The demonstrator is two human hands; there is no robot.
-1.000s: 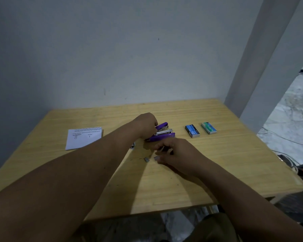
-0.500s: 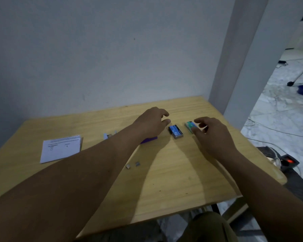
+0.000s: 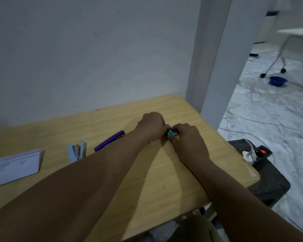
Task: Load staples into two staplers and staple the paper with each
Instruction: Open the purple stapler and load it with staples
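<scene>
Both hands have converged: left hand (image 3: 151, 125) and right hand (image 3: 185, 137) curl around the green staple box (image 3: 171, 132) between them, purple stapler (image 3: 109, 140) left of them.

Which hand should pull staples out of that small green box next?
Right, probably: right hand pinches the small green staple box at its near end, while left hand grips its far side.

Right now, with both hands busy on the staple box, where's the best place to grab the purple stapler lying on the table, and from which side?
Take the long purple plastic stapler across its middle, coming from above, thumb on one long side and fingers on the other. It lies flat on the wooden table and looks closed, its narrow body angled up to the right, and the open light blue stapler lies apart on its left, so both long sides look free.
</scene>
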